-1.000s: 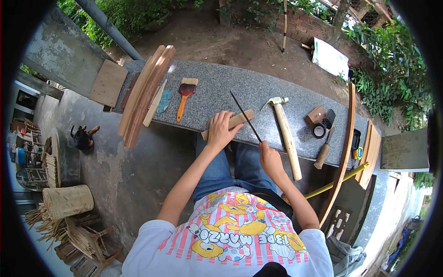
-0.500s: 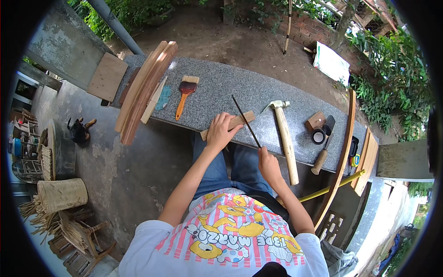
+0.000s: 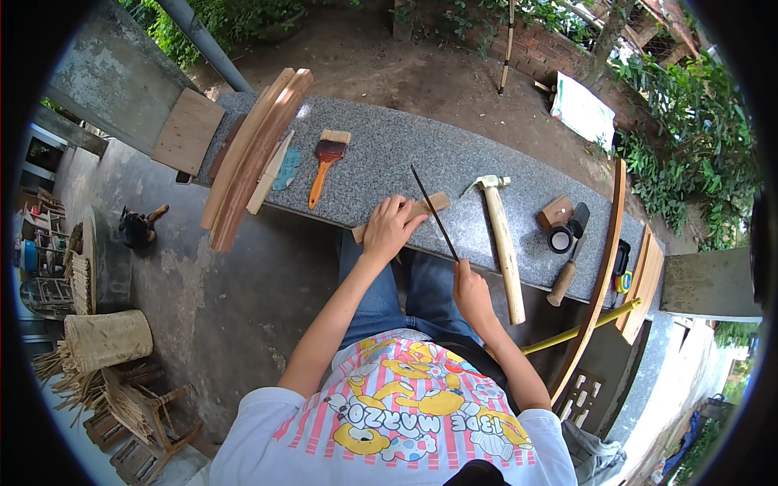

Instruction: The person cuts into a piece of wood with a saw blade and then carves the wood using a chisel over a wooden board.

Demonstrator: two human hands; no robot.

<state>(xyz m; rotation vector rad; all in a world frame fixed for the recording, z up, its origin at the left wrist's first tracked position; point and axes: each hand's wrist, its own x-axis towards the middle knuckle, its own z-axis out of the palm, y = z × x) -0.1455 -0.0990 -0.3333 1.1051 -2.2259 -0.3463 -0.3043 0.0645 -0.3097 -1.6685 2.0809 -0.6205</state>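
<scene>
My left hand [image 3: 389,230] grips a short light-brown wooden block [image 3: 429,203] on the near edge of the grey granite bench [image 3: 393,134], its fingers over the wood. A long, thin dark file or blade [image 3: 434,211] lies across the block, slanting up and away; my right hand [image 3: 468,287] is closed on its near end, just past the bench edge. Right of the block lies a claw hammer [image 3: 505,251] with a pale wooden handle. To the left lies a paintbrush [image 3: 323,174] with an orange handle.
Long wood strips [image 3: 253,160] lie at the bench's left, others [image 3: 601,275] at its right, near a wooden-handled tool [image 3: 561,285], a wooden block [image 3: 554,209], a dark round item [image 3: 559,238] and a tape measure [image 3: 623,282]. A dog [image 3: 139,229] lies on the floor at left.
The view has shifted a little. The dark tool and my right hand have moved very slightly against the block, which stays under my left hand.
</scene>
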